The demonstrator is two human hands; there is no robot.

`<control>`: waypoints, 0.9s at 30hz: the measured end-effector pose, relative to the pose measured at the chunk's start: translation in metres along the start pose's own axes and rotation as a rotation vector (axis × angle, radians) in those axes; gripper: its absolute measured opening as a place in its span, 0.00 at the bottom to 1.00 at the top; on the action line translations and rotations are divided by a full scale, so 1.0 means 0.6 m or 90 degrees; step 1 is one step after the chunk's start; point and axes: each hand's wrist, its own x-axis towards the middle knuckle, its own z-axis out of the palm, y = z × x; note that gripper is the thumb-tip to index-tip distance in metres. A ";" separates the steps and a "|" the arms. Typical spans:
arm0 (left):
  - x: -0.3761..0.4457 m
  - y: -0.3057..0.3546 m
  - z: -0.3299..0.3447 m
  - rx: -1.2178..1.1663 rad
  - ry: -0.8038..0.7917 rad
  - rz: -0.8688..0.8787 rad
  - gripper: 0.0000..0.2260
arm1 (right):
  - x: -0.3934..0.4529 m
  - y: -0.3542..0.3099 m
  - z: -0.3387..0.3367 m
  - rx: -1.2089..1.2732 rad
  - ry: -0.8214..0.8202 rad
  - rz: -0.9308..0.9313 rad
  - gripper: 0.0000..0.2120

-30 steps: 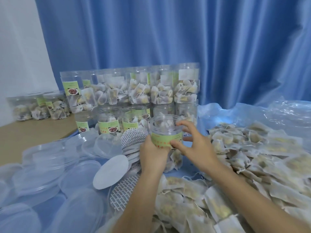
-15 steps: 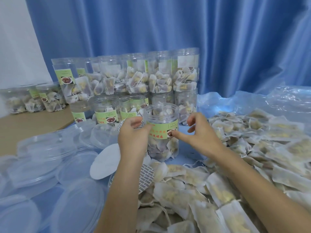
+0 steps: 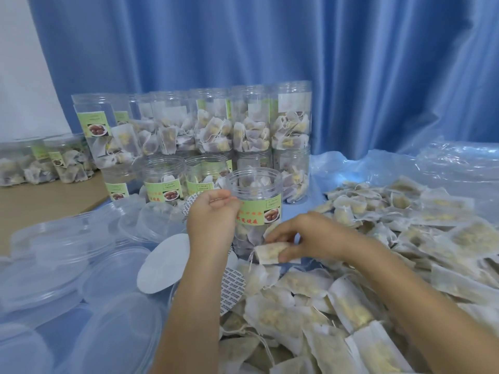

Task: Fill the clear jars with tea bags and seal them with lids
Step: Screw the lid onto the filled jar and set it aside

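Clear lids [image 3: 51, 255] lie at left, with a white liner disc [image 3: 164, 263] beside them. The left hand [image 3: 213, 220] grips the open jar [image 3: 255, 209], whose green label carries red writing too blurred to read. The right hand [image 3: 310, 238], half a second ago at the jar's side, now pinches a tea bag [image 3: 270, 253] just below it. Loose tea bags [image 3: 405, 238] spread right; filled jars [image 3: 216, 130] stand behind.
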 end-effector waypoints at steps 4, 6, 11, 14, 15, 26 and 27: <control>0.003 0.003 -0.007 0.005 0.013 -0.010 0.07 | -0.009 -0.001 -0.031 0.049 0.169 -0.052 0.19; 0.006 0.006 -0.013 -0.004 0.021 -0.011 0.06 | -0.006 -0.011 -0.038 0.211 0.350 -0.093 0.19; 0.006 0.013 -0.027 -0.023 0.042 -0.008 0.05 | 0.048 -0.051 -0.056 0.258 0.570 -0.079 0.13; 0.009 0.017 -0.039 -0.044 0.061 -0.001 0.07 | 0.077 -0.054 -0.056 0.063 0.372 0.001 0.17; 0.011 0.018 -0.045 -0.045 0.068 0.001 0.07 | 0.081 -0.056 -0.049 0.028 0.338 0.011 0.21; 0.038 0.003 -0.087 -0.035 0.146 -0.026 0.09 | 0.103 -0.156 0.043 -0.210 0.225 -0.327 0.18; 0.039 0.001 -0.088 -0.007 0.158 -0.020 0.09 | 0.109 -0.161 0.053 -0.252 0.194 -0.342 0.20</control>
